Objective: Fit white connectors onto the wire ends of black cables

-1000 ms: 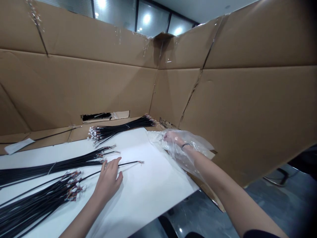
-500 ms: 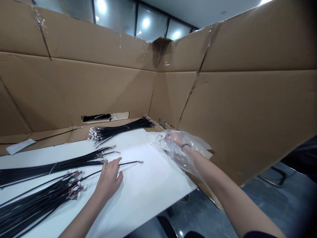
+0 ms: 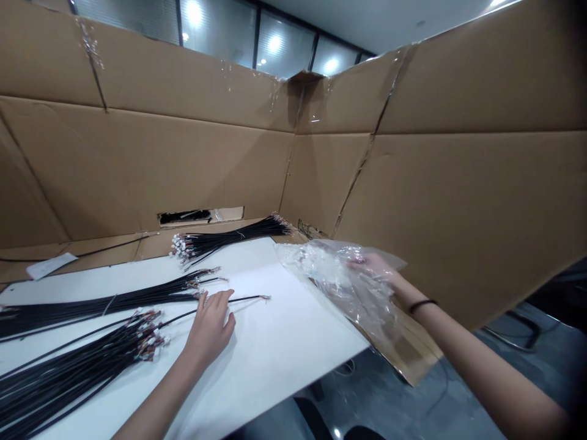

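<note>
My left hand (image 3: 213,324) lies on the white board (image 3: 284,348) with its fingers over a single black cable (image 3: 245,299) and its thumb apart. The cable's thin stripped wires stick out to the right of the hand. My right hand (image 3: 373,266) is seen through the clear plastic bag (image 3: 367,305), near its opening. Its fingers look closed together, but film and blur hide what they hold, if anything. Small white pieces (image 3: 325,261) lie inside the bag. Close to my left hand are a bundle of black cables (image 3: 68,373) with white connectors and a tied cable bundle (image 3: 137,299).
Another tied bundle (image 3: 233,236) lies at the back by the cardboard wall (image 3: 192,159). A white paper slip (image 3: 51,266) and a lone cable are at the back left. Cardboard also rises on the right (image 3: 458,201). The board's front edge drops to the floor.
My right hand has pulled back to the right, out from deep in the bag to near its opening. My left hand stays on the cable. The view has shifted slightly.
</note>
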The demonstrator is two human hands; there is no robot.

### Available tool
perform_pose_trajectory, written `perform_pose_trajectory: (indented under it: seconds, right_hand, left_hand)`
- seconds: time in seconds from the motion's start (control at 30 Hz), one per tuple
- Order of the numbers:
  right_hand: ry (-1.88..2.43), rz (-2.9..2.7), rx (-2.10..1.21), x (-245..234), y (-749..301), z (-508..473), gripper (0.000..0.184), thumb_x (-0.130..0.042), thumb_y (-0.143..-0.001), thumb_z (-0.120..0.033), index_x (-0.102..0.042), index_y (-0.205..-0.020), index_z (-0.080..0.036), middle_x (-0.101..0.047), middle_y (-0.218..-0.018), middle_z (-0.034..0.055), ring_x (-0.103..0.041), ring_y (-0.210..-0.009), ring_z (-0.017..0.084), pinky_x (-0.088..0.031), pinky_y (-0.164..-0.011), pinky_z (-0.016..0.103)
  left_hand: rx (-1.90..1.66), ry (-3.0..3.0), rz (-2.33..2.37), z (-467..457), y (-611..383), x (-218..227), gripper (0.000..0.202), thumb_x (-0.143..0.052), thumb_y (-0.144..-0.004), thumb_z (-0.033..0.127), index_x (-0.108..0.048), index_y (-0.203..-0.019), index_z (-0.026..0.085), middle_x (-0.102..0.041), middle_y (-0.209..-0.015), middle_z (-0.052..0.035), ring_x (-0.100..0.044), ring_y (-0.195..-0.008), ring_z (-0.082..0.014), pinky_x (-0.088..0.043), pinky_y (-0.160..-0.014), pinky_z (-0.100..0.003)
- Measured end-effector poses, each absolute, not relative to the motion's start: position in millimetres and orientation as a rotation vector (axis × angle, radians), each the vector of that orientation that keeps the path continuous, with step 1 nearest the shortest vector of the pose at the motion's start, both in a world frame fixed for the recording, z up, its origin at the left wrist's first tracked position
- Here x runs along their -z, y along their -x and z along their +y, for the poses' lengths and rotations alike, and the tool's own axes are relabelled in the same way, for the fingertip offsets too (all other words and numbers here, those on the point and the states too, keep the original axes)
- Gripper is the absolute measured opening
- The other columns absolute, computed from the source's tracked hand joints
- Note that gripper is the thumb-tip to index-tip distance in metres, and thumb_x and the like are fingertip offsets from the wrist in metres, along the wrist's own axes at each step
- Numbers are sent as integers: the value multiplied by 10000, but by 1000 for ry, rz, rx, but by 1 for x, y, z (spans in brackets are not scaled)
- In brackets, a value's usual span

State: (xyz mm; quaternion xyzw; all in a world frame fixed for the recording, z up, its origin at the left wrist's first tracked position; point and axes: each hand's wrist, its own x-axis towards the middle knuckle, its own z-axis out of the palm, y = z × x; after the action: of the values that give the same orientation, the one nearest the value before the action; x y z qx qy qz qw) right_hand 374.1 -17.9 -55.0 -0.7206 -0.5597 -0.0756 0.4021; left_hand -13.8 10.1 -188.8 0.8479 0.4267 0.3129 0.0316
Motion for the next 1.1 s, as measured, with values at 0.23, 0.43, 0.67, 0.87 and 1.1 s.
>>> perform_pose_trajectory:
  seconds: [0.23,0.43,0.67,0.87,1.1]
  right_hand:
    - [2473,-1233,179,28,-423,-91,71,-785,-632,-212,-741,-585,-180,-709,-728,226,-602,-529,263,-326,-516,398]
    - [1922,-1502,355,28,-350,-87,152,-608,-741,-334,-684,-755,-203,-717,-752,126,-631,-646,229,-440,-608,343]
    - [1364,-1355,-606,95,-248,-25,195,-699,-660,-378,-656,-675,-188,-653,-666,50,-616,-638,205,-496,-557,312]
    - [1209,-1187,-963,130,-217,15,288,-726,-631,-432,-641,-729,-175,-645,-678,28,-653,-640,183,-539,-502,264]
    - [1124,-1064,-1186,137,-210,25,262,-774,-607,-363,-621,-712,-178,-623,-674,-3,-635,-649,143,-542,-554,233]
  left_hand:
    - [-905,-2658,1318,5,0,177,357,-435,-879,135,-485,-1230,176,-624,-1206,-122,-563,-1166,-258,-278,-1123,-544]
    - [-789,-2711,1316,-7,-24,176,323,-471,-912,173,-498,-1234,162,-610,-1251,-124,-535,-1200,-268,-261,-1130,-549]
    - [-723,-2694,1361,11,-57,184,333,-527,-924,186,-516,-1254,144,-597,-1243,-117,-549,-1177,-262,-355,-1077,-544]
    - [-708,-2615,1338,27,-63,189,254,-563,-932,302,-598,-1128,144,-639,-1098,-79,-636,-957,-196,-546,-840,-406]
    - [-813,-2483,1370,21,-17,159,213,-478,-934,165,-651,-1058,172,-699,-936,-46,-657,-832,-159,-518,-750,-279]
